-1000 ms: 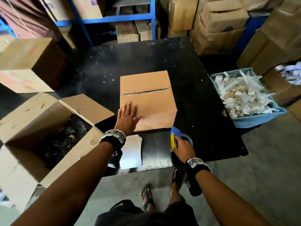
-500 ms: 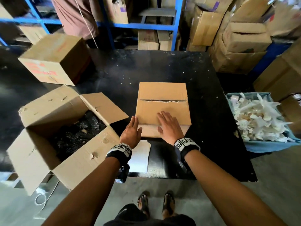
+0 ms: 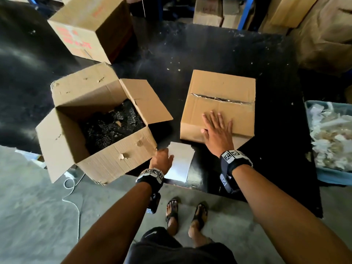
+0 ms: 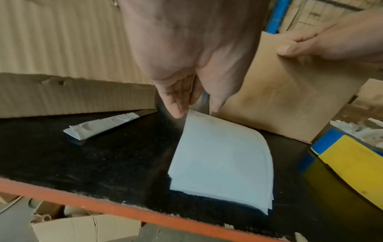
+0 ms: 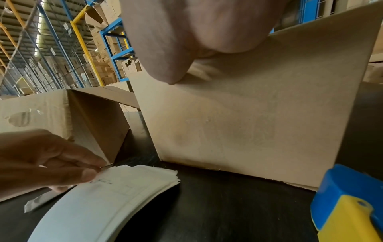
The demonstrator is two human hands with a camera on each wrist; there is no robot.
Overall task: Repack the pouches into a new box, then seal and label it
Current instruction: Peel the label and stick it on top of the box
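Observation:
The sealed brown box (image 3: 219,92) stands on the black table (image 3: 209,50), a tape seam across its lid. My right hand (image 3: 215,119) lies flat and open on the near part of the lid; its thumb (image 5: 165,72) touches the box's front wall (image 5: 248,122). A stack of white label sheets (image 3: 181,162) lies at the table's near edge. My left hand (image 4: 194,108) pinches the top sheet's far corner, which curls up from the stack (image 4: 223,160). The blue and yellow tape dispenser (image 5: 352,204) sits to the right of the labels.
An open old box (image 3: 62,141) with black pouches (image 3: 112,128) overhangs the table at the left. A closed carton with red print (image 3: 89,27) stands behind it. A blue bin of white scraps (image 3: 329,141) is at the right. A white strip (image 4: 101,127) lies near the labels.
The right hand put down the tape dispenser and went flat onto the box lid. The left hand left the box, came back to the label stack and pinched a sheet's corner.

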